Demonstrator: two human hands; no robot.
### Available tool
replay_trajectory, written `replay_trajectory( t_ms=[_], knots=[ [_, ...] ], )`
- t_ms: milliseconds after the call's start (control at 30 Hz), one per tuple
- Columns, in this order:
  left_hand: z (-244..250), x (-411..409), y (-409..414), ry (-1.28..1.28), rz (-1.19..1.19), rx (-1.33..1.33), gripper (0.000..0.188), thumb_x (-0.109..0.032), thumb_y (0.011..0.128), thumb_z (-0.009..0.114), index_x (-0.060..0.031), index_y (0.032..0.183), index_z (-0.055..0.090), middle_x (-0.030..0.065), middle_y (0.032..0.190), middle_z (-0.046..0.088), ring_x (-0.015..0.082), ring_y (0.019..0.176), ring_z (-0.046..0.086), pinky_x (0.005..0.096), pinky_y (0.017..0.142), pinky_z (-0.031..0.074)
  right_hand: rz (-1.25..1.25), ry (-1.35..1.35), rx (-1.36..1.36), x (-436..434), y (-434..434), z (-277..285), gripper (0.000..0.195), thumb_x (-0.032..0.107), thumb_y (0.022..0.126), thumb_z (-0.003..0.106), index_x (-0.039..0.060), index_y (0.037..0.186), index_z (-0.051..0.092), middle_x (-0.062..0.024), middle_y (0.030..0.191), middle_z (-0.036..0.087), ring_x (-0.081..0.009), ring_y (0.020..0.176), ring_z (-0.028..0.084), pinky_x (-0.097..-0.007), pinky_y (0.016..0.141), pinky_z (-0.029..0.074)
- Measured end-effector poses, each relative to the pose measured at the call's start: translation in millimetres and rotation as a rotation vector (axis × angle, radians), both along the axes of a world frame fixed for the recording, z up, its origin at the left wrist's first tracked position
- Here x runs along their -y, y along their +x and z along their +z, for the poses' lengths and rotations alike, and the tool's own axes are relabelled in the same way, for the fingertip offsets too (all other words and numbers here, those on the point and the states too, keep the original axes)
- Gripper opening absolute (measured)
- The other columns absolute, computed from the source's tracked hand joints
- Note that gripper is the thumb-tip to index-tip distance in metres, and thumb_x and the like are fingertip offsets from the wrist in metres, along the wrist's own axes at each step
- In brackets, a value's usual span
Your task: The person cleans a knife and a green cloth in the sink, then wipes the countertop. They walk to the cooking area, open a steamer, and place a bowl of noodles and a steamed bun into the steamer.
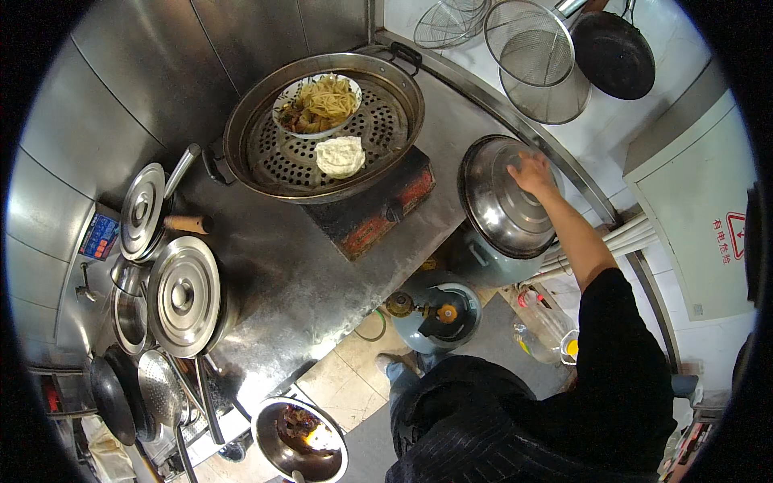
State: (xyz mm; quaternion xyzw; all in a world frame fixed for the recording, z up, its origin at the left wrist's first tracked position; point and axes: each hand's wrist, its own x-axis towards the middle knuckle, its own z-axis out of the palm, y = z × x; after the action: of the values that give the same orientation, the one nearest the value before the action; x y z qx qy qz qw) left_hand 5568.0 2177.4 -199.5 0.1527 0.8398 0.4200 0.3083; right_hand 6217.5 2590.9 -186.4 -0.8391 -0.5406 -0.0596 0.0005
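Observation:
My right hand (534, 175) is on the middle of a large domed steel lid (492, 199), its fingers curled where the knob would be; the knob itself is hidden. Under and behind the lid's lower edge shows a grey-blue gas cylinder (483, 262). My left hand is out of view. On the steel counter before me, a wide two-handled steamer pan (413, 115) with a perforated plate sits over a burner (386, 211). Inside it are a patterned bowl (314, 134) of noodles or shredded vegetables and a white, folded flat piece (340, 157), perhaps dough or cloth.
Lidded steel pots (184, 296) and a skimmer (160, 386) stand at the counter's left. A metal bowl (272, 444) with dark sauce is low in view. A second gas cylinder (438, 338) and plastic bottles (543, 332) are on the floor; strainers (528, 45) hang on the wall.

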Motion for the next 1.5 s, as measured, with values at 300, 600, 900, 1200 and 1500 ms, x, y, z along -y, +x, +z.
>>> replay_trajectory(
  t_ms=[300, 600, 900, 1200, 1500],
  knots=[
    [-20, 2, -12, 0.235, 0.074, 0.059, 0.019, -0.014, 0.081, 0.059, -0.0022, 0.090, 0.047, 0.0059, 0.082, 0.054, 0.0133, 0.071, 0.053, 0.0270, 0.059, 0.045, -0.174, -0.073, -0.062, 20, 20, -41, 0.063, 0.046, 0.076, 0.056, 0.0139, 0.128, 0.037, -0.0173, 0.132, 0.031, -0.0368, 0.122, 0.027, -0.0497, 0.097, 0.027],
    [-25, -68, 30, 0.133, 0.118, 0.106, 0.021, -0.016, 0.082, 0.060, -0.0063, 0.077, 0.041, -0.0010, 0.068, 0.041, 0.0061, 0.054, 0.037, 0.0232, 0.043, 0.030, -0.066, -0.027, -0.044, 24, 139, -114, 0.064, 0.036, 0.074, 0.062, 0.0134, 0.127, 0.035, -0.0177, 0.114, 0.052, -0.0365, 0.104, 0.049, -0.0430, 0.087, 0.040],
    [-62, -153, 54, 0.290, 0.143, 0.128, 0.010, -0.004, 0.080, 0.054, -0.0007, 0.082, 0.044, 0.0032, 0.069, 0.045, 0.0103, 0.053, 0.044, 0.0254, 0.041, 0.039, 0.041, -0.113, -0.002, 10, 57, -72, 0.067, 0.040, 0.075, 0.061, 0.0077, 0.128, 0.037, -0.0182, 0.132, 0.032, -0.0323, 0.122, 0.028, -0.0438, 0.100, 0.026],
    [-68, -179, 56, 0.359, 0.103, 0.318, 0.016, -0.016, 0.084, 0.056, -0.0030, 0.088, 0.048, 0.0031, 0.072, 0.053, 0.0097, 0.055, 0.048, 0.0244, 0.045, 0.042, -0.075, -0.133, 0.010, 21, 27, -57, 0.065, 0.033, 0.075, 0.063, 0.0098, 0.128, 0.036, -0.0156, 0.130, 0.033, -0.0322, 0.123, 0.026, -0.0495, 0.097, 0.027],
    [-72, -189, 59, 0.365, 0.072, 0.376, 0.016, -0.016, 0.085, 0.056, -0.0023, 0.088, 0.047, 0.0031, 0.070, 0.052, 0.0097, 0.052, 0.047, 0.0248, 0.044, 0.041, 0.293, 0.052, 0.063, 22, 41, -75, 0.050, 0.024, 0.073, 0.065, 0.0017, 0.114, 0.049, -0.0213, 0.123, 0.037, -0.0380, 0.116, 0.033, -0.0430, 0.095, 0.032]
  ],
)
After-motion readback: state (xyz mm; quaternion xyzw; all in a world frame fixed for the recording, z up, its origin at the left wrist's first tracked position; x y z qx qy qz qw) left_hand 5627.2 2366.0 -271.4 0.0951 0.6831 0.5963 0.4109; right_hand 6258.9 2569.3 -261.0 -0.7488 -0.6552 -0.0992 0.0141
